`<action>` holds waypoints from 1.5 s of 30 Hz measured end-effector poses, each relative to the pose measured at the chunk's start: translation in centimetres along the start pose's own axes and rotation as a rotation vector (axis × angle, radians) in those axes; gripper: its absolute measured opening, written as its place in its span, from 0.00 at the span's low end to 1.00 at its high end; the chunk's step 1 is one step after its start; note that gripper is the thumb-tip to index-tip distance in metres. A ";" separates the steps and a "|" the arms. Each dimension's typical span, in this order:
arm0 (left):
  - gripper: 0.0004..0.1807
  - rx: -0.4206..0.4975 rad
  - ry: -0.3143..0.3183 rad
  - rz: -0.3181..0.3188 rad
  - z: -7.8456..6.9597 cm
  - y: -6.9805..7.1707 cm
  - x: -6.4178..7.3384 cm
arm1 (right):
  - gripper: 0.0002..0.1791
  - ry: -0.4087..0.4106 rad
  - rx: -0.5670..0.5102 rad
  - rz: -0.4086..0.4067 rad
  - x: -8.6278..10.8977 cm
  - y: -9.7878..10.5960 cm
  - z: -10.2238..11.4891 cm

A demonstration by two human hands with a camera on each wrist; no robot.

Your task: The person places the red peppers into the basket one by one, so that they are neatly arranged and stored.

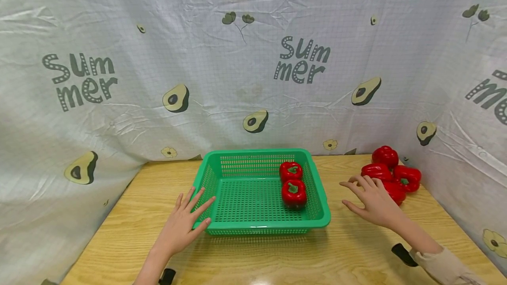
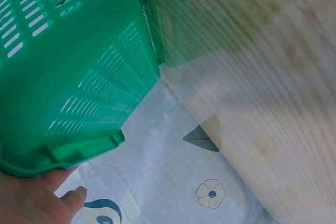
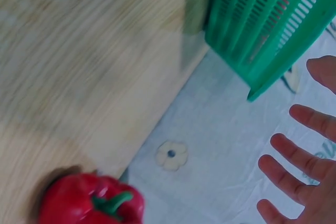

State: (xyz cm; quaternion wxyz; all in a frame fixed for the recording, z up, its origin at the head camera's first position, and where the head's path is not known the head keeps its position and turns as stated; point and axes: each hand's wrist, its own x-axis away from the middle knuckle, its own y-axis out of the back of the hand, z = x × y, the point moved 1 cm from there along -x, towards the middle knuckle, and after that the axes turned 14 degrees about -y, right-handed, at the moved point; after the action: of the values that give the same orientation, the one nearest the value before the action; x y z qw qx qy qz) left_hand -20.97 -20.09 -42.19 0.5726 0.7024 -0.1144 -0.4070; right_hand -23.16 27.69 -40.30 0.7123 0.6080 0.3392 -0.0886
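Green basket: From where I'm standing, the slatted plastic basket [image 1: 269,224] is sitting upright on the table, near the back cloth.
Peppers inside: Two glossy red peppers are resting against each other along the basket's right side, the front pepper [image 1: 294,195] and the rear pepper [image 1: 290,171], both showing green stems.
Left hand: The person's left hand [image 1: 180,228] is lying at the basket's left rim, fingers straight and spread, touching it with a released grip.
Right hand: The person's right hand [image 1: 374,203] is hovering between the basket and the pile at the right, its fingers parted, its grip released.
Pepper pile: Four more red peppers are clustering there: one at the back [image 1: 385,156], one at the left [image 1: 375,172], one at the right [image 1: 407,178] and one in front [image 1: 394,191], partly hidden by the right hand.
Table: Pale wood grain is running across the tabletop [image 1: 245,258].
Cloth: A creased white backdrop [image 1: 214,65] is hanging behind, showing avocados, flowers and "summer".
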 end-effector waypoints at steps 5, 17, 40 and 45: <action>0.30 0.006 0.005 0.005 0.0 0.1 0.0 | 0.25 -0.007 0.019 -0.014 0.8 0.1 -1.6; 0.29 -0.011 -0.002 0.000 0.1 -0.1 0.2 | 0.29 -0.024 0.049 -0.037 2.7 0.1 -5.8; 0.29 -0.026 -0.010 -0.012 0.0 0.0 0.1 | 0.42 -0.091 0.138 0.077 3.7 -0.8 -9.8; 0.29 -0.020 -0.008 -0.011 -0.1 0.0 0.1 | 0.42 -0.128 0.142 0.115 3.7 -0.9 -10.1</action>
State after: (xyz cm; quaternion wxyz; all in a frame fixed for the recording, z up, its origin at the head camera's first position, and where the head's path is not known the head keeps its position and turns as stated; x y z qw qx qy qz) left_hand -20.87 -20.09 -42.21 0.5769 0.6956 -0.1085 -0.4142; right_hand -24.67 37.93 -43.54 0.6917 0.6684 0.2505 -0.1100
